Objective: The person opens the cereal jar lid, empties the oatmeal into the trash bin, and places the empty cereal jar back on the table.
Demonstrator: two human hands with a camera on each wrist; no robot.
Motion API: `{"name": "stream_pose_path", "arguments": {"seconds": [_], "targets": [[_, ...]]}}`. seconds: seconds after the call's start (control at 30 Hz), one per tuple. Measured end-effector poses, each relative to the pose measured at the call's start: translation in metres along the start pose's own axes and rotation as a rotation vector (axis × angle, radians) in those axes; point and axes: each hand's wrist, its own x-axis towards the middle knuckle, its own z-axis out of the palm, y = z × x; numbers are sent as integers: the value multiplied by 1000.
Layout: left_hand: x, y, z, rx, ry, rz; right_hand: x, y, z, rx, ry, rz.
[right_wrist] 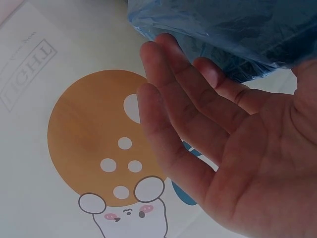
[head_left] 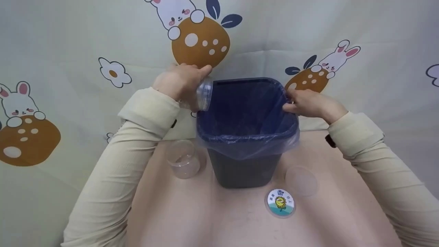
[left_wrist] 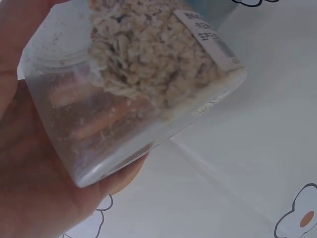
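My left hand [head_left: 180, 82] grips a clear plastic jar [left_wrist: 99, 153] tipped on its side, its mouth at the left rim of the trash bin [head_left: 243, 168]. Inside the jar, oats [left_wrist: 143, 54] lie clumped behind a printed label. A thin translucent bag [head_left: 240, 147] lines the dark bin and folds down over its rim. At the bin's right rim, my right hand [head_left: 310, 104] holds the lined edge with the thumb inside. In the right wrist view, its other fingers [right_wrist: 193, 109] stay loosely bent outside, below the bag; the thumb is mostly hidden there.
Left of the bin, a second clear jar [head_left: 185, 166] stands on the table [head_left: 236, 223]. A round lid with a sunflower picture [head_left: 280, 203] lies in front, beside a translucent disc [head_left: 301, 181]. Behind everything hangs a rabbit-print cloth [head_left: 85, 34].
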Motion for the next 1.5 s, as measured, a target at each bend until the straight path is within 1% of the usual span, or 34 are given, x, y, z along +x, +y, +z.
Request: {"name": "stream_pose_path", "arguments": {"seconds": [0.37,0.63,0.8,0.97,1.17,1.5], "targets": [[-1,0,0,17,3,7,1,-1,-1,10,-3,6],[-1,1,0,35,3,7,1,0,-1,22,-35,22],[0,1,0,61,6,17,1,0,0,25,-15,10],[0,0,-1,55,-8,15,1,-1,0,24,-12,6],[1,0,-1,35,-2,10,0,0,-1,20,-22,12],[1,2,-1,61,-6,8,0,0,0,35,-25,10]]}}
